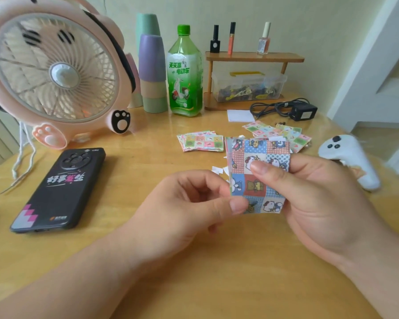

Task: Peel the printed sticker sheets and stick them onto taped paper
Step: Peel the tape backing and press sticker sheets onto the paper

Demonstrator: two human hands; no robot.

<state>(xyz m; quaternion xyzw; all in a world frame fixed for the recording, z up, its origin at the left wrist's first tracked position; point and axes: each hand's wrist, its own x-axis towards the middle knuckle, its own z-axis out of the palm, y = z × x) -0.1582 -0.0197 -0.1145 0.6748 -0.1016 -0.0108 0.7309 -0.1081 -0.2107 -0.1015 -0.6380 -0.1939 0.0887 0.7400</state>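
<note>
Obs., head view. Positions are given relative to the held sticker sheet.

- Counter (pixel 228 272): pale wood, carries everything listed below.
- Pink desk fan (pixel 55 72): far left of and behind the sheet, upright, paw-print feet on the counter.
- Right hand (pixel 316 203): grasping the sheet from its right side. The thumb lies across the printed face near mid-height and the fingers are curled behind.
- Left hand (pixel 189 208): clenched into a pinch on the sheet's lower left corner, thumb tip on the front. The remaining fingers are curled into the palm.
- Black phone (pixel 60 189): well to the left, lying face down.
- Green bottle (pixel 186 72): behind and to the left, upright, capped. Stacked cups (pixel 152 65) stand just left of it.
- Wooden shelf (pixel 253 56): directly behind, well apart.
- White controller (pixel 352 157): to the right, near the right hand.
- Held sticker sheet (pixel 251 185): roughly upright between both hands, above the counter. It is printed with a grid of cartoon squares. The left edge appears layered, though I cannot tell whether the backing has separated.
- Loose sticker sheets: one pile (pixel 202 142) behind-left and another spread (pixel 276 132) behind-right, both flat.
- White paper scraps (pixel 217 169): just left of the sheet, on the counter.
</note>
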